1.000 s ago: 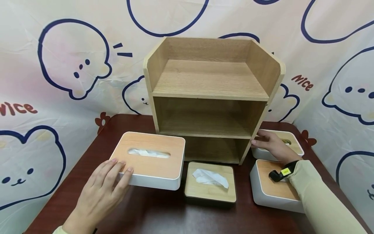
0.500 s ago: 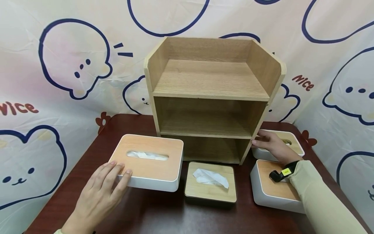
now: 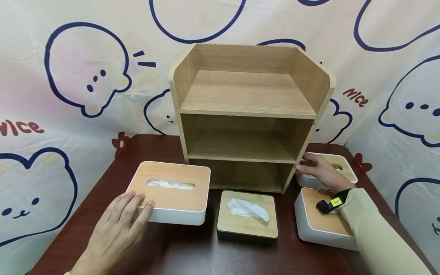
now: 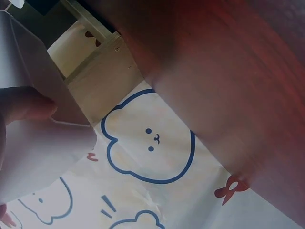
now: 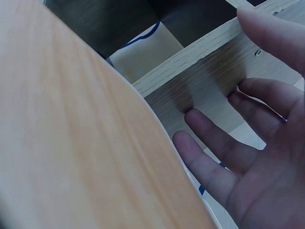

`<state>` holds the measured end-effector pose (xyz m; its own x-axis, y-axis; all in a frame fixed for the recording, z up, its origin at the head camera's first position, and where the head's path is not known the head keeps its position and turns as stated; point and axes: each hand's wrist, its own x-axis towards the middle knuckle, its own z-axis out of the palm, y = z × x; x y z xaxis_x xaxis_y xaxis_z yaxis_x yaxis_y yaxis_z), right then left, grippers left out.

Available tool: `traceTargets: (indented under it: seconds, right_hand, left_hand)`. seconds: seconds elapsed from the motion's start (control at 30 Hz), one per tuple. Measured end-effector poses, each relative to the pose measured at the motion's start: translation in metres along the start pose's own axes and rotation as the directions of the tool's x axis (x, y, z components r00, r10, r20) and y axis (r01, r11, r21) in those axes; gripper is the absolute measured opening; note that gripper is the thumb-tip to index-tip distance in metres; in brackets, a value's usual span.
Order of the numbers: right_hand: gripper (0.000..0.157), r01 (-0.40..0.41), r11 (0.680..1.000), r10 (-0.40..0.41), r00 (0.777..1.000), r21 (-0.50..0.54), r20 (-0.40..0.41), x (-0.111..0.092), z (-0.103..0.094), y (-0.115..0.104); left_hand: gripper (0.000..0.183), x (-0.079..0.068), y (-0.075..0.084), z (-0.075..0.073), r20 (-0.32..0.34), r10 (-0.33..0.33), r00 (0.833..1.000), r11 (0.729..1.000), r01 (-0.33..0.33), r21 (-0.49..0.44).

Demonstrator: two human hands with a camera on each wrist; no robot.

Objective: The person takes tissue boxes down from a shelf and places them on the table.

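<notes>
My left hand (image 3: 113,229) holds a white tissue box (image 3: 172,187) with a light wood lid by its near left corner. Four fingers lie on the lid, and in the left wrist view the thumb (image 4: 31,104) presses the box's white underside. Held this way, the box hovers above the table to the left of the shelf. My right hand (image 3: 321,172) reaches to the right side panel of a wooden three-tier shelf (image 3: 247,93). In the right wrist view its fingertips (image 5: 193,114) touch that panel, fingers extended and spread.
A dark green tissue box (image 3: 247,225) with a tissue sticking out stands before the shelf. Under my right forearm sits another white tissue box (image 3: 323,210), with a further wood-lidded one (image 3: 345,166) behind it. A patterned cloth (image 3: 86,133) surrounds the dark red table (image 3: 192,252).
My left hand has moved the tissue box slightly left and toward me, away from the shelf's front. My right hand stays at the side panel.
</notes>
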<state>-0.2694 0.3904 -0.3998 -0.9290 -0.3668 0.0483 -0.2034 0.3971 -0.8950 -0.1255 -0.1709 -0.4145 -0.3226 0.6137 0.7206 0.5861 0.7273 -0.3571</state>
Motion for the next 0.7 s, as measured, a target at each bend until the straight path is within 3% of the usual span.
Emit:
traceTargets:
  seconds: [0.1,0.33,0.57,0.7]
  right_hand:
    - [0.065,-0.009,1.000,0.009,1.000,-0.013,0.001,0.000,0.000,0.000]
    - [0.064,-0.009,0.999,0.009,1.000,-0.033,-0.003,0.000,0.000,0.001]
    - [0.065,-0.020,0.999,0.020,1.000,-0.029,0.002,0.000,-0.001,0.001]
    - [0.064,-0.020,0.999,0.020,1.000,-0.045,-0.001,0.000,-0.001,0.000]
  left_hand:
    - [0.037,-0.003,0.000,0.001,0.006,-0.001,1.000,1.000,0.001,0.006]
    - [0.039,-0.011,0.000,0.002,0.097,-0.005,0.995,1.000,0.007,-0.023]
    - [0.038,-0.014,0.001,0.008,0.073,0.026,0.997,0.999,-0.024,-0.024]
    - [0.041,-0.018,0.001,0.011,0.126,0.020,0.992,0.999,-0.014,-0.045]
